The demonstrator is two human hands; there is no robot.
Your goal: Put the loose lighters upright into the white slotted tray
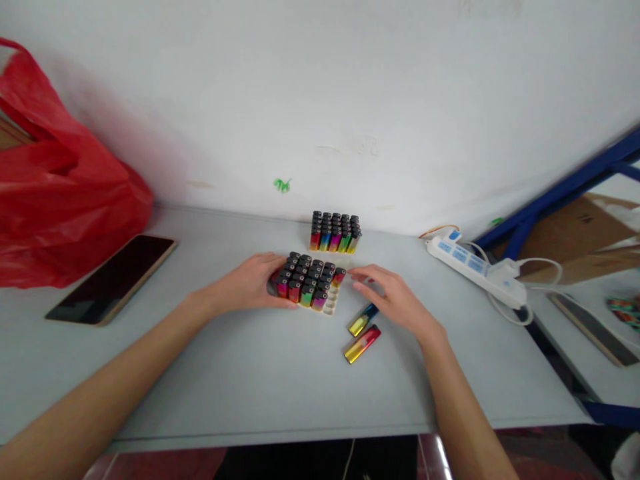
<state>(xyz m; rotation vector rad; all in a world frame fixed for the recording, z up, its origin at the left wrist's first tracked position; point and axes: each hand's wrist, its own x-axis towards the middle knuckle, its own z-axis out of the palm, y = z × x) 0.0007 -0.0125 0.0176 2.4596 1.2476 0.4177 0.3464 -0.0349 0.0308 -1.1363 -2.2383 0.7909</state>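
A white slotted tray (331,308) stands on the grey table, filled with upright lighters (307,293) with black tops and shiny coloured bodies. My left hand (257,280) wraps round the tray's left side, thumb along the front and fingers at the back. At the far end of the right-hand column is a red and yellow lighter (339,277), tilted slightly; slots in front of it are bare. My right hand (383,290) is beside that lighter, index fingertip at its edge, thumb apart. Below the right hand lie a blue and yellow lighter (361,322) and a red and yellow lighter (363,345).
Against the wall stands another block of upright lighters (335,233). A smartphone (113,280) and a red plastic bag (70,180) are at the left. On the right are a white power strip (475,267) with cables, a blue metal frame (555,193) and a cardboard box (575,233).
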